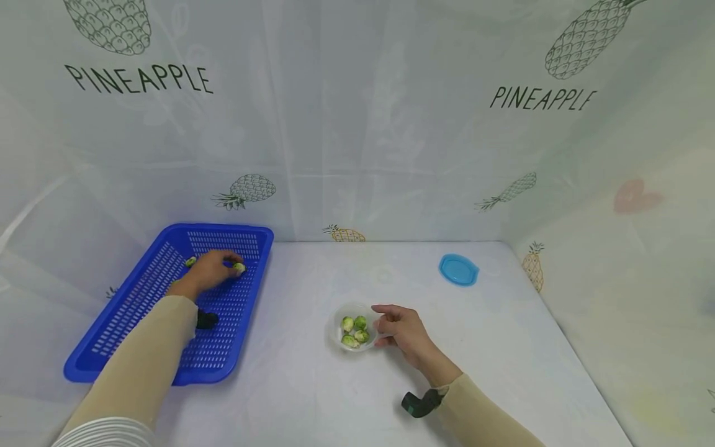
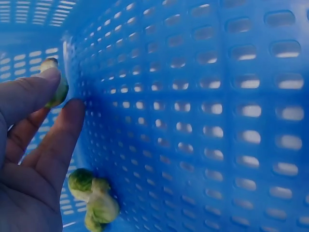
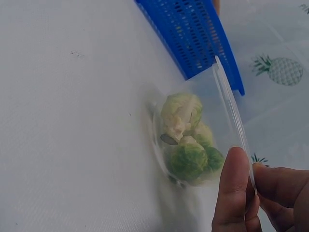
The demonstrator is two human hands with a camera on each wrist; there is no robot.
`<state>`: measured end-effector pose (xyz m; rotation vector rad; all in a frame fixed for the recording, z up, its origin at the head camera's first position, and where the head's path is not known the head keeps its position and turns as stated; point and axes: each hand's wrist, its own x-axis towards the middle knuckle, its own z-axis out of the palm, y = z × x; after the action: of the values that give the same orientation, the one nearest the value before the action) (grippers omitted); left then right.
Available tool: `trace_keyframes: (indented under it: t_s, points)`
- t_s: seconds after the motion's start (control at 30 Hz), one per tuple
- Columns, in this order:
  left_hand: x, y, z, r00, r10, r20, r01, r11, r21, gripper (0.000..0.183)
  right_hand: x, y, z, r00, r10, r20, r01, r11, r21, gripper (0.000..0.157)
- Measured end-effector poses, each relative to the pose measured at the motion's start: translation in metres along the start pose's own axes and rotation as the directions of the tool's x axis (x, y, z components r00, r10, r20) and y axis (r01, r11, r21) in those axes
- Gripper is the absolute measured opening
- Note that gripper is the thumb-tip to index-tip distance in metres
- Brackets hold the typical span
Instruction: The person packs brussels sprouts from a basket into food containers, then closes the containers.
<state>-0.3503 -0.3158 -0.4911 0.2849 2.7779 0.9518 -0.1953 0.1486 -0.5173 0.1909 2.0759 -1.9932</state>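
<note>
Inside the blue plastic basket [image 1: 254, 298], my left hand [image 1: 209, 271] pinches a Brussels sprout [image 1: 239, 268] between thumb and fingers. The left wrist view shows that sprout [image 2: 59, 92] at the thumb tip, with other sprouts [image 2: 99, 205] lying lower in the basket. In the middle of the table stands a clear round plastic container [image 1: 337, 341] with several green Brussels sprouts [image 1: 360, 323] in it. My right hand [image 1: 408, 335] grips the container's right rim, fingers and thumb on either side of the rim [image 3: 231, 106] in the right wrist view.
A light blue lid [image 1: 458, 269] lies toward the back right of the white table [image 1: 313, 410]. Another sprout [image 1: 190, 261] sits in the basket beyond my left hand. A pineapple-printed curtain [image 1: 357, 124] hangs behind the table and along its sides.
</note>
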Motion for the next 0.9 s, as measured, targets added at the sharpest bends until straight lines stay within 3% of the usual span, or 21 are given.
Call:
trace_keyframes:
  t_s: [0.27,0.53,0.8,0.9]
  points:
    - [-0.008,-0.003,-0.009,0.999,-0.007,-0.041,0.005,1.0,-0.027,0.034,-0.001,0.0,0.0,1.0,-0.002,0.008,0.002,1.0,0.004,0.044]
    - [-0.018,0.005,-0.016,0.999,-0.032,-0.037,0.029,0.996,-0.084,0.043,0.0,0.0,-0.001,1.0,-0.009,0.007,0.009,1.0,0.005,0.043]
    - [-0.026,0.012,-0.02,0.997,-0.005,-0.075,-0.002,0.997,-0.083,0.041,0.001,0.001,-0.001,1.0,-0.015,0.013,0.015,1.0,0.006,0.042]
    - [-0.031,0.016,-0.022,0.996,-0.018,-0.083,0.008,0.992,-0.123,0.042,0.0,0.001,-0.001,1.0,-0.008,0.01,0.008,1.0,0.006,0.042]
